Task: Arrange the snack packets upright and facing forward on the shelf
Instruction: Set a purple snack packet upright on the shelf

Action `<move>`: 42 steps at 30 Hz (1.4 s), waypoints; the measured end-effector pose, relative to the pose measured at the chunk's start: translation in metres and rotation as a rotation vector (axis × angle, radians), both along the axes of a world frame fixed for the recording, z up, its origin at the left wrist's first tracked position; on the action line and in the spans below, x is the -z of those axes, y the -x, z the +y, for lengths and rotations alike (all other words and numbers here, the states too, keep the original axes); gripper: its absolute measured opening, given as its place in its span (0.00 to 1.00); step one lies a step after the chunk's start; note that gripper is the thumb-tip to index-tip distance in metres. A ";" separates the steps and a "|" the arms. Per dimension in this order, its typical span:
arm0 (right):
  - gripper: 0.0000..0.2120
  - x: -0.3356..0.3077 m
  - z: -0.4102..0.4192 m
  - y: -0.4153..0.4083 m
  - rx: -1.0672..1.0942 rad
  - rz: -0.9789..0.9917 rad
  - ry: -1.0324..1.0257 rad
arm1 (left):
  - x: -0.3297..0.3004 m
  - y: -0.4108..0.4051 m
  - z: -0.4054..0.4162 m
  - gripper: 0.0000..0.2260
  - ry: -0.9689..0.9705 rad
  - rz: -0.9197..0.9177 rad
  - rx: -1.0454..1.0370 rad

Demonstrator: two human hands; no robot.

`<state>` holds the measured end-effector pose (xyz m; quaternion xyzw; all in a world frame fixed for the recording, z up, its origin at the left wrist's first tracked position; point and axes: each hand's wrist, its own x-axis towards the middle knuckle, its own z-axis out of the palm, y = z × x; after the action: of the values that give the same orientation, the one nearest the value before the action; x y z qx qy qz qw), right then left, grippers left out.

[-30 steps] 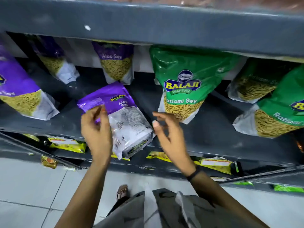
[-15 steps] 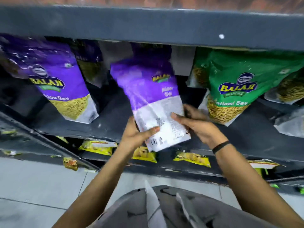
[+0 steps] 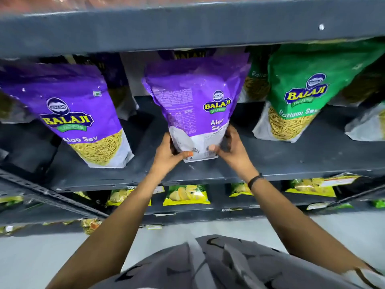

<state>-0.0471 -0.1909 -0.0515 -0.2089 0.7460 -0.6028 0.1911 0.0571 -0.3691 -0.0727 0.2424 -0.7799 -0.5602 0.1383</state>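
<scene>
A purple Aloo Sev packet stands upright in the middle of the dark grey shelf, its printed back panel toward me. My left hand grips its lower left corner and my right hand grips its lower right corner, thumbs pressed on the white bottom part. Another purple Aloo Sev packet stands upright to the left, front facing out. A green Ratlami Sev packet stands upright to the right, front facing out.
More purple and green packets stand deeper on the shelf behind the front row. The shelf above overhangs the packets' tops. Yellow-green snack packets lie on the lower shelf. A pale floor lies below.
The purple packet was lying on the shelf, then lifted with both hands; now it stands upright on the shelf board, held at both bottom corners. The view has shifted left and closer.
</scene>
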 end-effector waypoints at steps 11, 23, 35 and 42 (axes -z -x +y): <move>0.23 -0.009 -0.021 -0.086 0.280 -0.125 0.208 | -0.026 0.027 0.006 0.30 -0.526 0.125 -0.087; 0.22 -0.029 -0.031 0.004 0.304 -0.230 0.162 | -0.013 -0.022 0.063 0.29 -0.280 0.142 -0.198; 0.20 -0.026 -0.011 -0.068 0.339 -0.571 0.215 | -0.047 0.077 -0.007 0.33 -0.492 0.075 0.063; 0.26 -0.029 -0.013 -0.025 0.336 -0.459 0.139 | -0.035 0.035 0.006 0.26 -0.366 0.156 -0.075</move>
<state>-0.0224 -0.2038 -0.0228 0.0468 0.6643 -0.7072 0.2377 0.0220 -0.3630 -0.0381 0.2480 -0.6424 -0.7043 0.1727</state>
